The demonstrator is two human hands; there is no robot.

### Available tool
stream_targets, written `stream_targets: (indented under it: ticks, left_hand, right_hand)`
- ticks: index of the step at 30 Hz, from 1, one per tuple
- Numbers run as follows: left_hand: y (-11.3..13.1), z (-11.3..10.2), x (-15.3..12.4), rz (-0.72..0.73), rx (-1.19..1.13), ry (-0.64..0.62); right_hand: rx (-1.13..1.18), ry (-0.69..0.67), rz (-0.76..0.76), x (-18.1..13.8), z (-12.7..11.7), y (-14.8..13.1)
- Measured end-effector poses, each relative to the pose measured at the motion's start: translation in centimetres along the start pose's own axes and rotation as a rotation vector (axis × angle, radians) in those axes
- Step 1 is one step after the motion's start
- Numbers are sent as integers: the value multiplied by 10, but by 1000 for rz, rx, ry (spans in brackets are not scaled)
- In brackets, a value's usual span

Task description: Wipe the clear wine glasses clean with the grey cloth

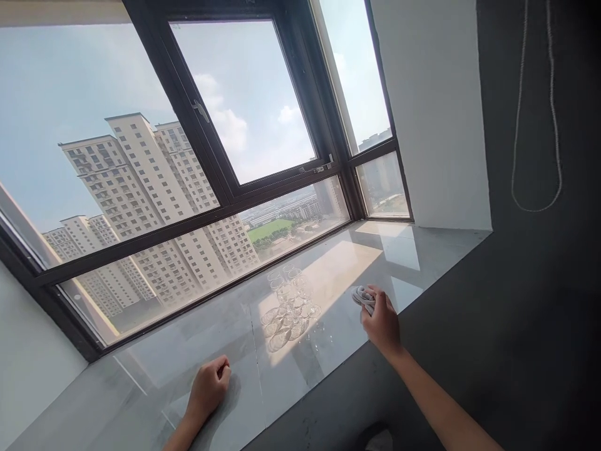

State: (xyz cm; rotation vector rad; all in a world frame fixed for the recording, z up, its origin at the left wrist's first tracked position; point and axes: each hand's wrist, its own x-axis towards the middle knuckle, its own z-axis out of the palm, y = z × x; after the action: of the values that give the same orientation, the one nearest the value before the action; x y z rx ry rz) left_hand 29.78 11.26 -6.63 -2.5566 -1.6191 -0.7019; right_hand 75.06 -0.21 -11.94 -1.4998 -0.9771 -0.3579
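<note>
My right hand (pixel 382 322) grips a grey-white bundle (pixel 363 297) of soft loops, like a coiled cord or folded cloth, above the front part of the glossy windowsill (pixel 235 382). My left hand (pixel 210 383) is closed in a loose fist at the sill's near left, and nothing shows in it. Between the hands, farther back, stands a cluster of clear stemmed glasses (pixel 293 291) on the sunlit part of the sill. They are see-through and their outlines mix with shadows and reflections. Neither hand touches them.
Dark-framed windows (pixel 225 207) run along the back of the sill, with a handle (pixel 201 111) on one pane. A white wall (pixel 436 113) closes the right end. A looped cord (pixel 519 144) hangs at the far right. The sill's front edge drops to a dark area.
</note>
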Motion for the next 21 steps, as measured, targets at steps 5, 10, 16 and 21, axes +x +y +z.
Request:
stream_targets:
  ticks: [5,10,16,21]
  left_hand:
    - [-2,1,0,12,-7,13]
    - [0,3,4,40,5,1]
    - [37,16,28,151,-67,-29]
    - [68,42,58,228,-210,11]
  right_hand:
    - [-24,5,-14,0,-1,1]
    - [-8,11,-16,0,1,3]
    - [-9,25,-20,1,2,3]
    - [-1,16,-5,0,2,3]
